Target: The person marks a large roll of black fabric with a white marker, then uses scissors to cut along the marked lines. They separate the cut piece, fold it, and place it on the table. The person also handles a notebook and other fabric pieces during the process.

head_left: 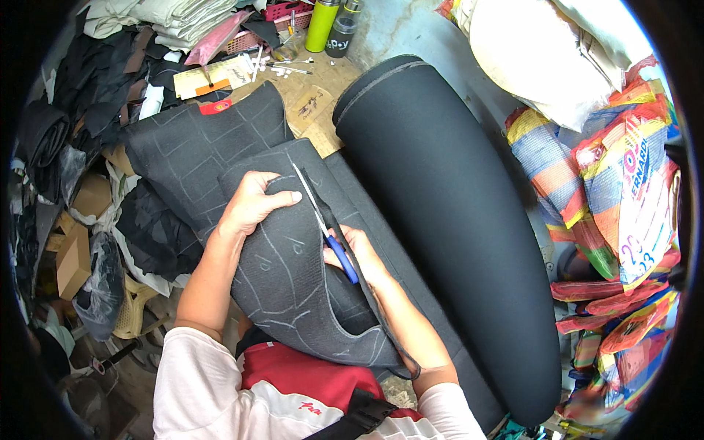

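Observation:
My right hand [359,253] is wrapped round the blue handles of a pair of scissors [339,258]. Their long blades run up and left along a dark grey fabric piece [282,257] marked with pale chalk lines. A narrow strip of fabric [317,204] curls away beside the blades, hanging down along my right forearm. To the left of the blades, my left hand [253,204] grips the fabric, its thumb lying on top; some of its fingers are hidden. The near part of the cloth sags in a fold toward my lap.
A thick black fabric roll [447,227] lies slantwise at the right. More chalk-marked cloth [209,150] spreads over the table beyond my left hand. A green bottle [321,26] and a dark bottle [342,37] stand at the back. Colourful woven sacks [587,176] are piled far right.

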Demonstrator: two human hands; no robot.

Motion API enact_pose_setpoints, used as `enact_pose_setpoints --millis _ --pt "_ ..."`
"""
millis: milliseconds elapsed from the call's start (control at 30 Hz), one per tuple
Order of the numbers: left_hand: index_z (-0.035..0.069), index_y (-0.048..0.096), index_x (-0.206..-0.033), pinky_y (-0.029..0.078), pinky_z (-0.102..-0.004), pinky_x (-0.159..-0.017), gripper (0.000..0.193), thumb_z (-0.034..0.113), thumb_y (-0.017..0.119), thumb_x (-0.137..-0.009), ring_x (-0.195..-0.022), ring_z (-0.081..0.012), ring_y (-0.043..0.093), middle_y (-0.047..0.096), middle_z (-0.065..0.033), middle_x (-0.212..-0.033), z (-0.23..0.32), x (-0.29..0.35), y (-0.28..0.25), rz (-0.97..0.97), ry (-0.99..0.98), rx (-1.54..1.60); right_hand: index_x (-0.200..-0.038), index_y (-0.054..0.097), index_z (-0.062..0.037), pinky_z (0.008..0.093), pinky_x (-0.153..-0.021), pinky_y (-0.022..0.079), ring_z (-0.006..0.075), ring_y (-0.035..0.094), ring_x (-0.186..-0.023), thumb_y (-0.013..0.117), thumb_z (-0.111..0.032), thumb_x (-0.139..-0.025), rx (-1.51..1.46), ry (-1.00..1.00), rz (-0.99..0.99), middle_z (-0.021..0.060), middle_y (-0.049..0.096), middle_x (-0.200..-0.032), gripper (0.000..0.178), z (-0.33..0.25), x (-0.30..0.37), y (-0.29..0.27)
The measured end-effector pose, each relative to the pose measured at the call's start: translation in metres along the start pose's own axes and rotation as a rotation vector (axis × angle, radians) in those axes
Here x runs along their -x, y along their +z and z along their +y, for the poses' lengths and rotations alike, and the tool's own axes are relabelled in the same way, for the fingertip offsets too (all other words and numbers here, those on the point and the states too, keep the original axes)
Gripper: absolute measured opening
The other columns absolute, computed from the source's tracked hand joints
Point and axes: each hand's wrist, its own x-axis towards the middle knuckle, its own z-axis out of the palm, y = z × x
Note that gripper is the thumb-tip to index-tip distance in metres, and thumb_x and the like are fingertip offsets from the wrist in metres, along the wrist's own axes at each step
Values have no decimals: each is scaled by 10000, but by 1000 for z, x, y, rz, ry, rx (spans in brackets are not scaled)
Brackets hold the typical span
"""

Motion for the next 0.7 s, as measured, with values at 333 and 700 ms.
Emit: enact_pose_setpoints --millis 333,700 --pt "128 442 -1317 93 -648 -1021 880 438 772 -562 -1329 -287 303 414 -117 -1368 45 34 44 -65 742 -1372 -699 553 -36 222 -516 415 48 491 -584 811 -146 -660 26 -154 211 -9 581 -642 284 22 0 15" --pt "91 653 -864 381 -443 -918 107 145 632 -775 -714 -241 583 584 -33 -697 24 0 69 -710 717 -1151 -809 624 5 300 -565 434 64 475 -649 651 -22 -729 180 -291 371 49 626 -675 88 21 13 21"
